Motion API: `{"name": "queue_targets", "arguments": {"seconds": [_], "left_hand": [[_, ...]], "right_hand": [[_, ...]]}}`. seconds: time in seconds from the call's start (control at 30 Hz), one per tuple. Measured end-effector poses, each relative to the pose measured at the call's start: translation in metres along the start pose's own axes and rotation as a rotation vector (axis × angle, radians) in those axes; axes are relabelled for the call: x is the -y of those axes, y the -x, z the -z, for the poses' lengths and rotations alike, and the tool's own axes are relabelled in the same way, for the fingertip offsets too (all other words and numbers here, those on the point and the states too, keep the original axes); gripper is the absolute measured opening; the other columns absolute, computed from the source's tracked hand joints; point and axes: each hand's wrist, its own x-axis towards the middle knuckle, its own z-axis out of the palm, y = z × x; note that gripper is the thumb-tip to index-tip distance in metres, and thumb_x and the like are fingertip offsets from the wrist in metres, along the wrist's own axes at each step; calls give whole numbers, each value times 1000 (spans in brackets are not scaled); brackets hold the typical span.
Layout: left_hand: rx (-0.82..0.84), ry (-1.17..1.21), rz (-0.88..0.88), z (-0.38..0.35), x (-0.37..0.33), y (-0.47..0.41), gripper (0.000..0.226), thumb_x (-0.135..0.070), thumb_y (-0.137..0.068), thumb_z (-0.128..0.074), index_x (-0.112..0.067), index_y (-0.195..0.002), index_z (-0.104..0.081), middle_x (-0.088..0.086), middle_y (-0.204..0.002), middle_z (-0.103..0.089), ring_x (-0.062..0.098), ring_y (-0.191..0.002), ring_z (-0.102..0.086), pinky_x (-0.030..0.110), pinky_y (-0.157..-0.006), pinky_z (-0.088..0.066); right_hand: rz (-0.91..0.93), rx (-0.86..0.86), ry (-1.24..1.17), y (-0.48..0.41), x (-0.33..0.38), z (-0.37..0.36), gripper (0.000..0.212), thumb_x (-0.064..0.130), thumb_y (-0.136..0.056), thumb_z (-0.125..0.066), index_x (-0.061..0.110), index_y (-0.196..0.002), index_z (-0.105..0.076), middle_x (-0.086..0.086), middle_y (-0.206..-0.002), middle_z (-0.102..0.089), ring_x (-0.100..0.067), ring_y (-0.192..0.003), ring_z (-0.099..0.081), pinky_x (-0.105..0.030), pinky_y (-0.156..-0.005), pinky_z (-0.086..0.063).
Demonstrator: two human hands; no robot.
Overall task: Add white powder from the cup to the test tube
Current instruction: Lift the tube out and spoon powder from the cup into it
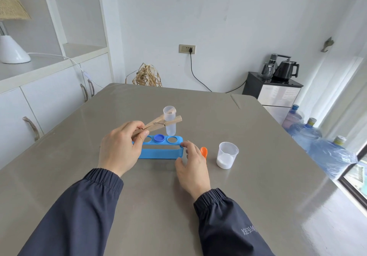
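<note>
My left hand [121, 146] pinches the tail of a wooden clothespin clamp [156, 124]. The clamp's jaws grip a clear plastic test tube [170, 120], held upright just above the blue tube rack [160, 148]. A blue cap [159, 138] sits in the rack's middle hole. My right hand [193, 166] hovers with fingers apart next to the rack's right end, holding nothing. An orange spoon [204, 152] lies on the table, partly hidden behind that hand. To its right stands the clear cup [227, 155] with white powder in the bottom.
The grey table [258, 196] stretches around the items. Large water bottles [325, 152] stand off the table's right edge. A kettle on a small cabinet [278, 85] is at the back right, white cupboards [49, 97] on the left.
</note>
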Motion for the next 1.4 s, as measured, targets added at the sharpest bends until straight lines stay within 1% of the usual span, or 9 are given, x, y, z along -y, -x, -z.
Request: {"name": "queue_targets", "arguments": {"seconds": [0.33,0.4,0.53,0.7,0.8,0.97,1.07,1.17,1.4], "left_hand": [[-17,117,24,-11,-19,0,11,-32,-92,-55,-23,-95,-60,-5,-82,-73,23,-69,-67,43,-58,-53],[-9,117,48,-14,-25,0,10,-32,-91,-55,-23,-93,-60,-7,-80,-73,23,-69,-67,42,-58,-53],[-7,142,99,-18,-39,2,8,-28,-90,-58,-21,-90,-60,-8,-74,-71,21,-64,-62,38,-57,-51],[68,304,242,-29,-54,8,15,-30,-91,-57,-16,-87,-61,-7,-72,-68,19,-71,-63,30,-62,-49],[131,292,277,-39,-57,16,19,-30,-93,-53,-15,-84,-61,-11,-63,-58,14,-64,-55,19,-54,-36],[175,256,320,-45,-51,23,20,-32,-94,-49,-16,-86,-59,-7,-70,-58,18,-66,-53,32,-57,-39],[175,269,318,-42,-54,24,16,-31,-92,-53,-17,-88,-60,-6,-76,-62,17,-72,-57,33,-61,-43],[213,359,342,-40,-61,24,11,-31,-90,-59,-21,-88,-63,-8,-81,-65,17,-74,-62,36,-67,-49],[313,573,441,-36,-76,26,13,-30,-86,-65,-17,-87,-61,-2,-76,-71,16,-53,-66,24,-60,-48]], "right_hand": [[23,21,47,3,8,4,54,6,-84,-50,24,-135,-52,-1,-134,-55,-10,-121,-48,-42,-120,-12],[18,9,61,4,8,6,51,7,-84,-51,21,-134,-52,-1,-130,-58,-15,-120,-51,-41,-118,-20],[-56,-79,162,3,1,18,31,13,-87,-55,12,-117,-60,-5,-113,-64,-24,-106,-58,-33,-89,-47],[-163,-26,383,4,-4,41,8,19,-87,-51,14,-92,-54,-4,-97,-64,-25,-80,-53,-32,-63,-43],[-231,47,459,8,-5,50,21,27,-88,-51,14,-105,-55,-2,-98,-63,-24,-85,-57,-29,-64,-40],[-346,137,534,13,-4,53,28,41,-86,-53,14,-88,-47,-1,-82,-51,-27,-75,-53,-30,-66,-42],[-360,141,547,16,-3,58,26,38,-86,-53,14,-85,-45,-1,-80,-49,-30,-82,-61,-30,-66,-40],[-347,162,575,17,-4,61,16,30,-86,-51,14,-82,-47,-1,-76,-47,-28,-73,-51,-29,-65,-38],[-356,154,551,17,-7,62,14,25,-83,-52,13,-77,-49,3,-65,-36,-27,-69,-48,-28,-63,-38]]}}
